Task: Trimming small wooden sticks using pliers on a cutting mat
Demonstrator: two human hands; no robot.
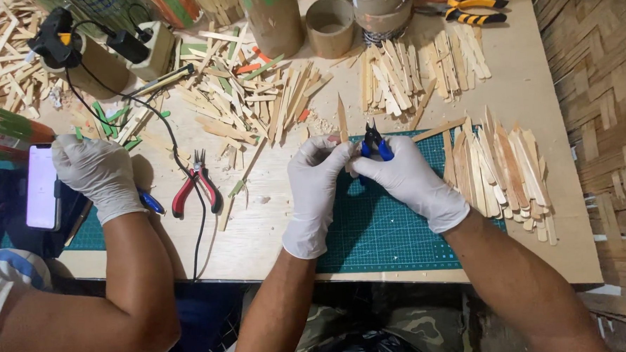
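Centrally, left hand (pixel 313 176) grips a thin pointed wooden stick (pixel 341 118); right hand (pixel 404 175) grasps blue-handled cutting pliers (pixel 373 144) above the green cutting mat (pixel 379 229) on the counter (pixel 273 227)

A pale plywood tabletop (pixel 534 89) fills the view under even light; a woven bamboo wall (pixel 597 79) rises right of the fingers.

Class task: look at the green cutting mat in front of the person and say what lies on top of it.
On the green cutting mat: both gloved hands, the right hand gripping blue-handled cutters, and part of a stick pile. The mat beneath them is hidden.
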